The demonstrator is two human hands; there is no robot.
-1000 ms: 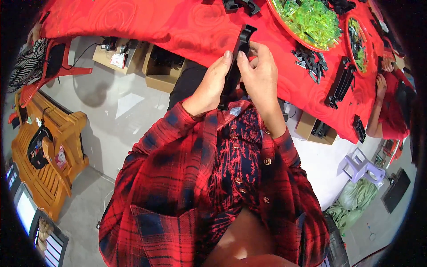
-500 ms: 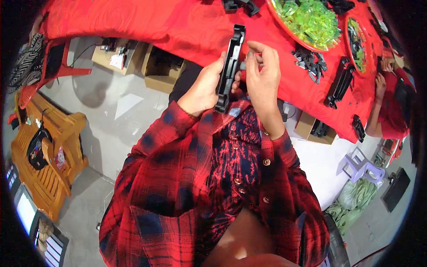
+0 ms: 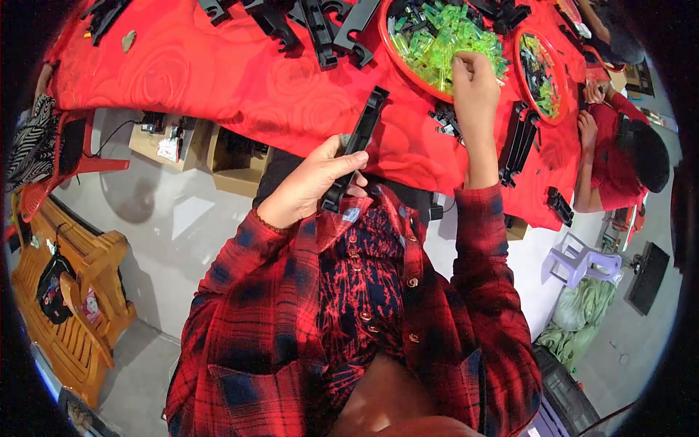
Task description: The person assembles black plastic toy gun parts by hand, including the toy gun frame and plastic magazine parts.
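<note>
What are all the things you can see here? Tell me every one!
Long plastic bar: one, black, gripped in the left hand.
Big tray: one, red rim, full of clear green pieces.
Smaller tray: one, red, farther right.
Loose black parts: several, on the red tablecloth.
Wooden bench: one, orange-brown, floor left.
Another person: one, red top, right edge.
Left hand: holds the bar.
Right hand: over the green pieces.

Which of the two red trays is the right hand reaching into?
The larger, nearer red tray, heaped with translucent green pieces: the right hand is over it. The smaller tray farther right holds mixed dark and green parts, untouched.
</note>
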